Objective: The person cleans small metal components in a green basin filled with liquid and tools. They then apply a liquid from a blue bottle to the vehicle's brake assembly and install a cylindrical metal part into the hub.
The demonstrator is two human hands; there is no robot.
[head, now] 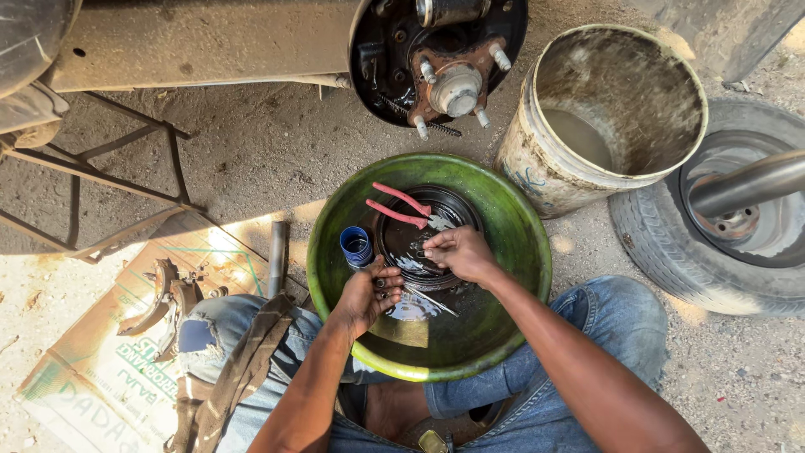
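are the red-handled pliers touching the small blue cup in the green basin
Apart. The head view shows the red-handled pliers lying on the dark round drum, with a plain strip of green basin floor between them and the small blue cup.

One basin [520, 243], one bucket [537, 159], one tyre [654, 243]

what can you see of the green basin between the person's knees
The green basin is round and shallow, looks like worn plastic with a grimy rim, and sits level on the dirt between the knees. It holds dark oily liquid, a black brake drum, red-handled pliers and a small blue cup. The left hand and right hand work over it.
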